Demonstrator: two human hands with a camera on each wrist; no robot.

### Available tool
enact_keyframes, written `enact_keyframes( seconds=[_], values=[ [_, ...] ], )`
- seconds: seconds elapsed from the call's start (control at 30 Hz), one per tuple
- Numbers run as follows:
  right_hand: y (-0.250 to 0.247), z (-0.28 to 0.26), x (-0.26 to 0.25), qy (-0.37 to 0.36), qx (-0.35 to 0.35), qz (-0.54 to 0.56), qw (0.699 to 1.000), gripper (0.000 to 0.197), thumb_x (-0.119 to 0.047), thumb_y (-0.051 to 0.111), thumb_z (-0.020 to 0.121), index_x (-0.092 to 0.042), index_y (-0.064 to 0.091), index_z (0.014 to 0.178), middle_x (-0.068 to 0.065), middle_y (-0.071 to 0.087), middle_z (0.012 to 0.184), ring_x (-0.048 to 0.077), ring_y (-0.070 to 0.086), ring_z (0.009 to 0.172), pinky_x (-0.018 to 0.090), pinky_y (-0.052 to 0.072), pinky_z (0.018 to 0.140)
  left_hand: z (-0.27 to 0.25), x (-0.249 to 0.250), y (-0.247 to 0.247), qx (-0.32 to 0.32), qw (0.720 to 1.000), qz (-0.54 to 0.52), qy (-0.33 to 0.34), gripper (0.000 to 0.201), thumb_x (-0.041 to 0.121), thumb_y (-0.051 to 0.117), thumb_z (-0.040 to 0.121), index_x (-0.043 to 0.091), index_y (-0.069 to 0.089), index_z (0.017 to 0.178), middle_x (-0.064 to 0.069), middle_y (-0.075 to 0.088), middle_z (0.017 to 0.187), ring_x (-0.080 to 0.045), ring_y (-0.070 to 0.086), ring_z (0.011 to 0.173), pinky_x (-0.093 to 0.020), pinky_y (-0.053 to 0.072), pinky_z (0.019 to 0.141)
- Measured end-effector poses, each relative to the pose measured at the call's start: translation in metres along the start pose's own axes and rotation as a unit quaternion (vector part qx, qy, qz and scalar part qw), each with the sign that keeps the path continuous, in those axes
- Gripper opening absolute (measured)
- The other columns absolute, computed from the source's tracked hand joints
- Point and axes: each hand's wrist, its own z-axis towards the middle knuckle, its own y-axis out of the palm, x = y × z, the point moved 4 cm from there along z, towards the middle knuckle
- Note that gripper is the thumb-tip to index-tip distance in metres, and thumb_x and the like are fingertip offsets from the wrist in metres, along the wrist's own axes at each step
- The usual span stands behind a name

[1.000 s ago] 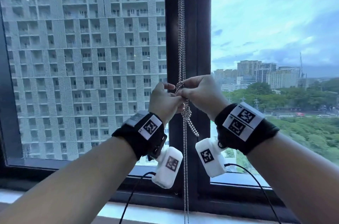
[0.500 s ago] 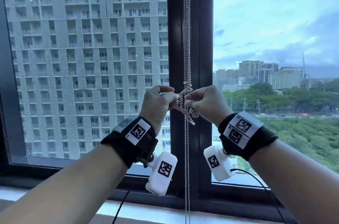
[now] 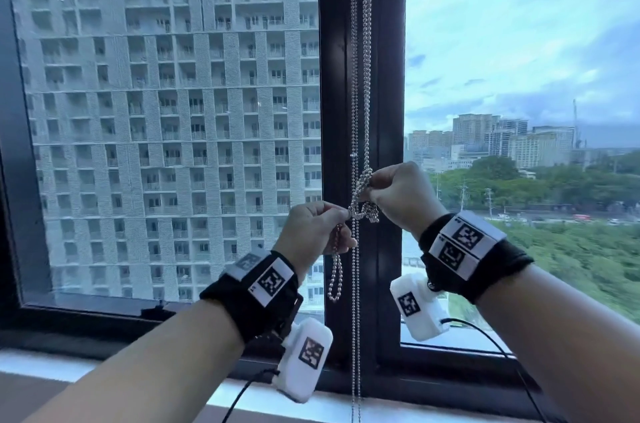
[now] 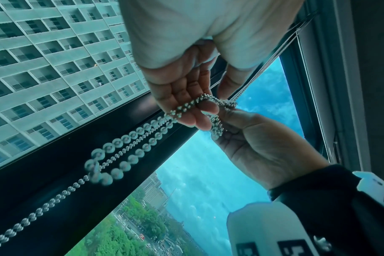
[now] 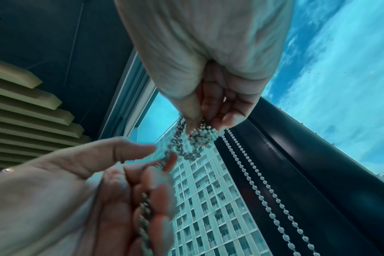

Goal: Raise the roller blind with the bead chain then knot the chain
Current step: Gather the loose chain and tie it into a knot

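Observation:
The metal bead chain (image 3: 360, 76) hangs in several strands in front of the black window mullion. At mid height it is bunched into a loose tangle (image 3: 363, 206) between both hands. My right hand (image 3: 367, 192) pinches the top of that tangle, seen from below as a clump of beads (image 5: 201, 138). My left hand (image 3: 346, 215), lower and to the left, pinches the chain, which crosses its fingers (image 4: 193, 105). A short loop (image 3: 334, 279) dangles under the left hand. No blind covers the glass in the head view.
The black mullion (image 3: 388, 111) stands between two glass panes. Two straight chain strands (image 3: 356, 353) run down to the pale window sill (image 3: 322, 403). White wrist cameras with black cables hang under both wrists. Slatted ceiling panels (image 5: 22, 104) show in the right wrist view.
My left hand has dropped lower and to the left, drawing a loop of chain out under it. The right hand stays at the tangle, now above the left.

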Motion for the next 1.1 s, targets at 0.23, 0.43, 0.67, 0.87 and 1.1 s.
enact_keyframes(
  seconds=[0.23, 0.43, 0.67, 0.87, 1.1],
  values=[
    [0.000, -0.006, -0.007, 0.013, -0.042, 0.012, 0.999, 0.015, -0.005, 0.072, 0.081, -0.013, 0.076, 0.069, 0.010, 0.070, 0.063, 0.013, 0.057, 0.056, 0.030, 0.051, 0.057, -0.004, -0.006, 0.018, 0.029, 0.997, -0.059, 0.037, 0.011, 0.011, 0.060, 0.091, 0.000, 0.062, 0.091, -0.013, 0.061, 0.069, -0.015, 0.056, 0.049, -0.024, 0.050, 0.051],
    [0.000, -0.013, -0.010, 0.033, -0.080, 0.045, 0.995, 0.008, -0.006, 0.073, 0.083, -0.005, 0.075, 0.076, 0.014, 0.069, 0.069, 0.015, 0.054, 0.057, 0.033, 0.049, 0.061, -0.004, -0.016, 0.019, 0.091, 0.993, -0.059, 0.056, 0.009, 0.014, 0.058, 0.092, 0.006, 0.059, 0.097, -0.008, 0.060, 0.064, -0.007, 0.043, 0.045, -0.022, 0.033, 0.047],
    [0.003, -0.015, -0.003, 0.057, -0.044, 0.097, 0.993, 0.012, -0.010, 0.080, 0.077, -0.020, 0.073, 0.077, 0.009, 0.075, 0.078, 0.022, 0.070, 0.072, 0.043, 0.061, 0.079, -0.010, -0.032, 0.016, 0.104, 0.992, -0.044, 0.055, 0.017, 0.022, 0.065, 0.088, 0.006, 0.063, 0.093, -0.004, 0.061, 0.062, -0.003, 0.045, 0.045, -0.020, 0.036, 0.055],
    [0.010, -0.018, 0.001, 0.092, -0.027, 0.125, 0.988, 0.014, -0.008, 0.076, 0.076, -0.019, 0.073, 0.069, 0.006, 0.072, 0.070, 0.018, 0.062, 0.064, 0.048, 0.058, 0.080, -0.011, -0.051, 0.022, 0.099, 0.994, -0.048, 0.024, 0.013, 0.019, 0.065, 0.088, 0.008, 0.068, 0.081, -0.004, 0.066, 0.059, -0.009, 0.041, 0.046, -0.022, 0.033, 0.052],
    [0.017, -0.022, 0.013, 0.096, -0.014, 0.149, 0.984, 0.003, -0.020, 0.076, 0.073, -0.017, 0.077, 0.072, 0.016, 0.075, 0.077, 0.018, 0.062, 0.065, 0.052, 0.059, 0.082, -0.011, -0.068, 0.023, 0.095, 0.994, -0.047, 0.014, 0.012, 0.011, 0.063, 0.089, 0.008, 0.071, 0.080, -0.004, 0.067, 0.059, -0.013, 0.040, 0.047, -0.021, 0.033, 0.048]
  ],
)
